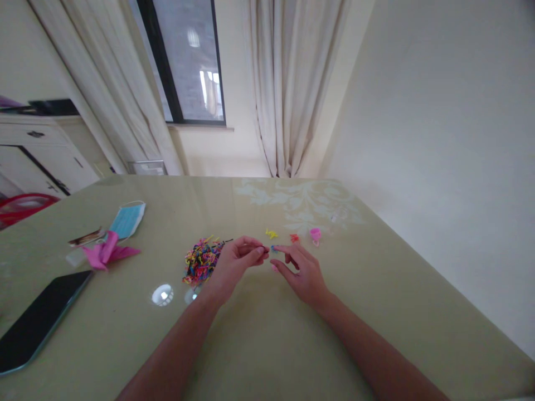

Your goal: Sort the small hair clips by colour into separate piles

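Observation:
My left hand is pinched at the fingertips around a small dark rubber band, its wrist beside a mixed pile of colourful rubber bands. Facing it, my right hand has thumb and index finger apart, nothing visible between them. The index fingertip is at a few blue rubber bands on the table; whether it touches them I cannot tell. Beneath that hand shows a bit of pink. Beyond the hands lie small groups of yellow bands and red-orange bands, with a pink cup-shaped trinket to their right.
The glossy table meets a wall on the right. At left lie a phone, a pink folded piece, a blue face mask and a brown strip. Curtains and a window stand behind.

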`<act>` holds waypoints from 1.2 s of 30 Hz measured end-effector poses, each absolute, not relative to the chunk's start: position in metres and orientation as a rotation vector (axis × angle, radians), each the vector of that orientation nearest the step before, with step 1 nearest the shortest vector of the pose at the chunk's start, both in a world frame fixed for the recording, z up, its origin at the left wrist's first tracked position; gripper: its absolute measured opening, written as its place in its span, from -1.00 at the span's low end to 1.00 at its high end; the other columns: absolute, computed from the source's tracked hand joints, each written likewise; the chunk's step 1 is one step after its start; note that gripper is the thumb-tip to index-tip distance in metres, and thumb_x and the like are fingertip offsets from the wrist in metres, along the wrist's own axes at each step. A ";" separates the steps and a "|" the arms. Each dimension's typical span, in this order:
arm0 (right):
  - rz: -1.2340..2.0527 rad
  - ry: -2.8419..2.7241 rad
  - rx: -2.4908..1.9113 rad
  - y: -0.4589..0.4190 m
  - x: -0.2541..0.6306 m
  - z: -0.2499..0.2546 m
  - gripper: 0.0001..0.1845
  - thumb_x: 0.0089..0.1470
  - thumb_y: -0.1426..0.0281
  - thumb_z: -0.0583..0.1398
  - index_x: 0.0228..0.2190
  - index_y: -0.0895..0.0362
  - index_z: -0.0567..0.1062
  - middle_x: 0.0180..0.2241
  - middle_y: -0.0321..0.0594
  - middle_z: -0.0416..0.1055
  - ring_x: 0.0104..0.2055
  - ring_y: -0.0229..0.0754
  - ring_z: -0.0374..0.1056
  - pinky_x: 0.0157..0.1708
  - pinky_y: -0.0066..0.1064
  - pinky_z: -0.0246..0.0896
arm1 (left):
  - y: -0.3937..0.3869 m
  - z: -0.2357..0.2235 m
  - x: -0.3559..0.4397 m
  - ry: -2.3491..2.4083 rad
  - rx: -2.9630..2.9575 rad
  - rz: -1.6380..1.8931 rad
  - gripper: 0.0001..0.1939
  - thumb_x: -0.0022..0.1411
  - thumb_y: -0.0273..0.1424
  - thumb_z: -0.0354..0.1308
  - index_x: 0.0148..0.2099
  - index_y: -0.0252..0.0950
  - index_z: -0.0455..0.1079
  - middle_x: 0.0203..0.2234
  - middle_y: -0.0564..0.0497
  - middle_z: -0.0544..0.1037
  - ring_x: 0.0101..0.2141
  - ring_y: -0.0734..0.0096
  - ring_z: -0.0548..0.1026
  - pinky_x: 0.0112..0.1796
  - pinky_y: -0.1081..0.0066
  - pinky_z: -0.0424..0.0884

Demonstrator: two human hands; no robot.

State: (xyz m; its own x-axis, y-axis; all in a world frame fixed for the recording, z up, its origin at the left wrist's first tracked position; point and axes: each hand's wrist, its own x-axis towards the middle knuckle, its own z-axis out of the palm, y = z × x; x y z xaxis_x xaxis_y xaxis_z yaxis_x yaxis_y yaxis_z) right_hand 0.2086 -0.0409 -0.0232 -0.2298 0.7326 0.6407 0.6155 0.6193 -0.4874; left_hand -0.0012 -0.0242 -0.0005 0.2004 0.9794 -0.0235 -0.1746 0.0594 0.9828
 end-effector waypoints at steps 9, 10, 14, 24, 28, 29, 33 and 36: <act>0.136 -1.953 -0.999 -0.048 0.207 -0.018 -0.77 0.38 0.24 0.24 -0.11 0.07 0.66 -0.40 -0.21 0.53 -0.38 -0.20 0.40 -0.31 -0.38 0.34 | -0.033 0.003 0.006 0.966 1.183 1.042 -0.56 0.04 -0.08 0.51 -0.20 -0.29 0.55 -0.32 -0.12 0.74 -0.25 0.20 0.69 -0.19 0.30 0.53; 0.137 -1.953 -1.011 -0.048 0.207 -0.018 -0.77 0.38 0.24 0.24 -0.12 0.07 0.66 -0.40 -0.21 0.54 -0.37 -0.20 0.41 -0.32 -0.38 0.34 | -0.033 0.004 0.006 0.969 1.188 1.035 -0.56 0.04 -0.06 0.50 -0.20 -0.28 0.54 -0.31 -0.13 0.74 -0.24 0.18 0.69 -0.18 0.30 0.53; 0.143 -1.927 -1.020 -0.048 0.208 -0.017 -0.77 0.38 0.27 0.22 -0.14 0.06 0.69 -0.39 -0.18 0.56 -0.35 -0.18 0.44 -0.32 -0.36 0.35 | -0.034 0.003 0.008 0.967 1.207 1.001 -0.54 0.06 -0.03 0.48 -0.19 -0.28 0.53 -0.31 -0.15 0.74 -0.22 0.15 0.70 -0.16 0.27 0.54; 0.344 -1.625 -1.031 -0.051 0.218 0.005 -0.80 0.32 0.27 0.28 -0.32 0.05 0.66 -0.48 -0.27 0.47 -0.51 -0.25 0.27 -0.50 -0.41 0.22 | -0.013 -0.012 -0.024 1.709 2.065 0.953 -0.74 0.40 -0.26 0.11 -0.07 -0.24 0.60 -0.07 -0.17 0.70 -0.01 0.02 0.58 0.10 0.04 0.40; 0.328 -1.580 -1.044 -0.053 0.223 0.010 -0.77 0.30 0.21 0.29 -0.35 0.05 0.65 -0.50 -0.24 0.48 -0.51 -0.22 0.28 -0.51 -0.38 0.22 | -0.008 -0.021 -0.042 2.161 2.306 0.527 -0.68 0.44 -0.30 0.04 0.05 -0.25 0.57 0.08 -0.24 0.61 0.11 -0.13 0.49 0.18 -0.07 0.28; 0.320 -1.577 -1.046 -0.053 0.224 0.011 -0.76 0.30 0.21 0.29 -0.35 0.05 0.66 -0.49 -0.24 0.49 -0.51 -0.22 0.29 -0.51 -0.38 0.22 | -0.007 -0.022 -0.044 2.205 2.314 0.455 -0.66 0.46 -0.28 0.01 0.04 -0.24 0.58 0.06 -0.23 0.62 0.09 -0.11 0.50 0.17 -0.04 0.29; 0.288 -1.587 -1.036 -0.053 0.226 0.012 -0.78 0.29 0.22 0.30 -0.33 0.04 0.68 -0.50 -0.25 0.48 -0.52 -0.24 0.27 -0.52 -0.38 0.21 | -0.004 -0.025 -0.047 2.234 2.337 0.345 -0.64 0.50 -0.24 -0.04 -0.04 -0.19 0.59 -0.04 -0.17 0.64 0.03 -0.04 0.53 0.12 0.04 0.31; 0.260 -1.619 -1.054 -0.046 0.236 0.014 -0.78 0.29 0.21 0.30 -0.31 0.05 0.68 -0.50 -0.26 0.46 -0.53 -0.25 0.24 -0.51 -0.39 0.20 | -0.002 -0.024 -0.048 2.219 2.345 0.353 -0.67 0.48 -0.29 -0.03 -0.09 -0.18 0.59 -0.09 -0.15 0.65 0.01 -0.02 0.54 0.11 0.05 0.31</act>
